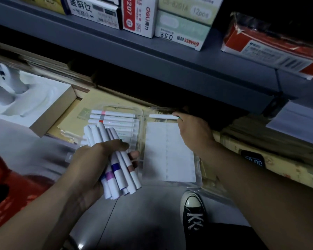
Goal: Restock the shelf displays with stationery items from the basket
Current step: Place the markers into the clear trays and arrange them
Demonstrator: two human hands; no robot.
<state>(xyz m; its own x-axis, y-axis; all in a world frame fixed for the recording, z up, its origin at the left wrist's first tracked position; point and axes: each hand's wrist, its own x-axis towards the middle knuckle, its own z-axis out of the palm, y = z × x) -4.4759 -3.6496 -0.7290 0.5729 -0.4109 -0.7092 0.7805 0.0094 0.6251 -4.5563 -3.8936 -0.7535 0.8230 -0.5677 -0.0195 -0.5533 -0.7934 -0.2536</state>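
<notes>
We note case-filling in hand: the left hand's grip holds the marker bundle before the clear case. The right hand pinches one marker at the case's far edge. Next, we judge: seat it level.

Black sneaker with white toe cap and white laces stands on the grey floor, low right of centre. Dark trouser leg just beside it at the bottom edge. At left, a cardboard box holds a white moulded insert. At right, a small dark screen shows pale digits, too blurred to read. White sheet lies above it, apart.
</notes>
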